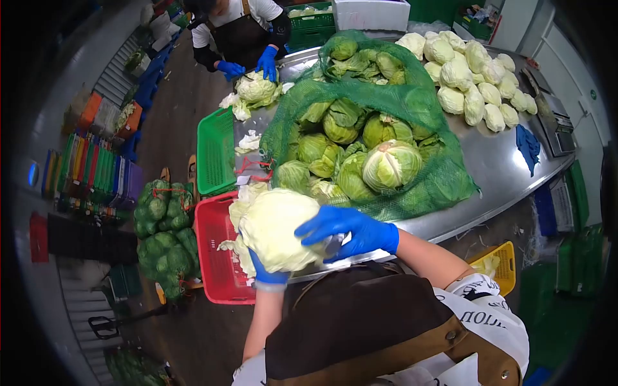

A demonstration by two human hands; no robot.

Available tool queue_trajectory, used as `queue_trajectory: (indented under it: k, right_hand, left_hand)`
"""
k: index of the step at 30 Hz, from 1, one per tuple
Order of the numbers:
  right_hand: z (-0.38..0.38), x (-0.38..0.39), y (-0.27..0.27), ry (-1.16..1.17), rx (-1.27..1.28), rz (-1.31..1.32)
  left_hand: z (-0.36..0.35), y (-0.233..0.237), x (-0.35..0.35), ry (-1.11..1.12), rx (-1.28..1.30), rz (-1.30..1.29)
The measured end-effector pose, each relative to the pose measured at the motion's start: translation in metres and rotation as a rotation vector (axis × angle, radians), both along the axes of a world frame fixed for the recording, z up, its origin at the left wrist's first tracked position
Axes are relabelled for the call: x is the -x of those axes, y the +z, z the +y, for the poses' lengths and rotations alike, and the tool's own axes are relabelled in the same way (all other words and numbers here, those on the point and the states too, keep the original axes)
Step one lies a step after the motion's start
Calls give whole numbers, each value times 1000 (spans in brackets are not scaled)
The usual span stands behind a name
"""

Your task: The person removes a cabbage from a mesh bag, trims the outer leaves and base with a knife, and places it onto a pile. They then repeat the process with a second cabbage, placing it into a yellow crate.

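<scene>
A pale, peeled cabbage (pixel 278 226) is held up in front of my apron, over the table's near edge. My left hand (pixel 267 273), in a blue glove, supports it from below and the left, its fingers partly hidden behind it. Against its right side press the bent fingers of my gloved right hand (pixel 347 230). Loose outer leaves (pixel 241 212) hang along the cabbage's left side, above a red crate (pixel 215 257). Just beyond is an open green mesh sack (pixel 444 170) full of green cabbages (pixel 341 122), with one paler cabbage (pixel 391 165) on top.
Peeled cabbages (pixel 473 77) are piled at the table's (pixel 489 161) far right, near a blue cloth (pixel 528 148) and a scale (pixel 557 122). Across the table another person (pixel 238 32) handles a cabbage (pixel 256 89). A green crate (pixel 215 151) adjoins the red one; a yellow crate (pixel 505 267) stands right.
</scene>
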State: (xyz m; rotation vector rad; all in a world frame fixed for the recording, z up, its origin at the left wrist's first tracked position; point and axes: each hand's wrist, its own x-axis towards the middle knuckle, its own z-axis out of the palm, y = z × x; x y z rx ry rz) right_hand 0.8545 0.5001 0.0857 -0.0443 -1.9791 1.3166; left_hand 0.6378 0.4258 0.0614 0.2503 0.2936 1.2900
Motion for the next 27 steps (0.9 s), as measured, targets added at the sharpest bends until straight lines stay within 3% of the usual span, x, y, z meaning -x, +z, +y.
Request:
queue_trajectory:
  k: [1,3,4,5,7,9,10,11,13,15,17,18,19,23,27]
  right_hand:
    - [-5,-5,5,38,8,-8]
    - [-18,-21,-5,-127,264,43]
    - [-24,-32,-13,-219,620,59]
    - [-29,-42,-27,-437,730,-21]
    - [-33,-52,-32,-607,850,-216]
    - [-41,-48,-58,-525,1070,69]
    - [-44,-55,-55,-471,1249,119]
    - [-43,-71,-68,-355,1318,-51]
    - [-40,-95,-92,-279,1357,96]
    - [-45,-127,-94,-253,1537,399]
    - [-47,-165,-106,-99,1735,674]
    - [-45,-183,-119,-187,1663,657]
    - [-44,-202,-128,-274,1590,635]
    - [-63,-308,-160,-643,1474,995]
    - [-65,-415,-191,-1028,1341,1017]
  left_hand:
    - [6,-1,-8,11,-5,-9]
    - [11,-4,-17,14,-20,-10]
    - [11,-4,-22,12,-23,-11]
    - [12,-5,-27,12,-23,-13]
    - [14,-6,-39,-10,-40,2]
    - [18,-6,-55,-65,-75,35]
    - [22,-5,-64,-107,-96,51]
    - [28,-3,-75,-157,-119,65]
    - [39,2,-99,-252,-161,106]
    - [50,7,-131,-318,-139,212]
    - [58,14,-171,-348,91,488]
    - [65,32,-205,-255,-205,628]
    - [72,40,-217,-251,-332,826]
    - [103,19,-207,-331,-107,722]
    - [116,-11,-169,-218,-55,767]
